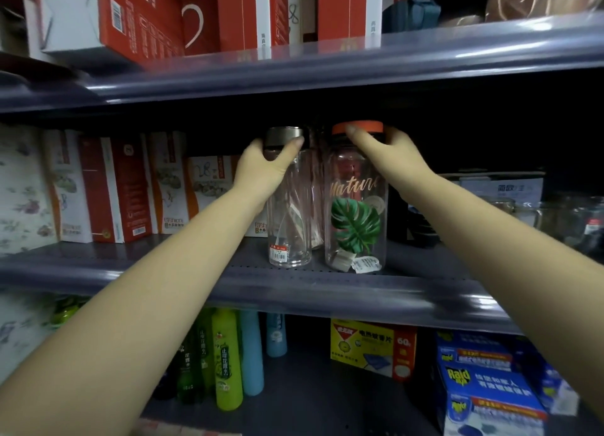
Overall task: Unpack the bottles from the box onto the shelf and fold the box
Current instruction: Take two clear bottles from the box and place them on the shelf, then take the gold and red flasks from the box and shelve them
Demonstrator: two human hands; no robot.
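Observation:
Two clear bottles stand upright side by side on the middle shelf [196, 272]. The slimmer one with a silver lid [289, 233] has my left hand [264, 164] wrapped around its neck just under the lid. The wider bottle with an orange lid and a green leaf print [356, 220] is held near its top by my right hand [385, 151], the index finger lying on the lid. Another clear bottle is partly visible behind them. The box is out of view.
Red and white product boxes [108, 190] fill the middle shelf's left. Glass jars [568, 220] and a dark container sit to the right. The shelf above [327, 72] hangs close over the lids. Below are green and blue bottles [228, 360] and insecticide boxes [490, 390].

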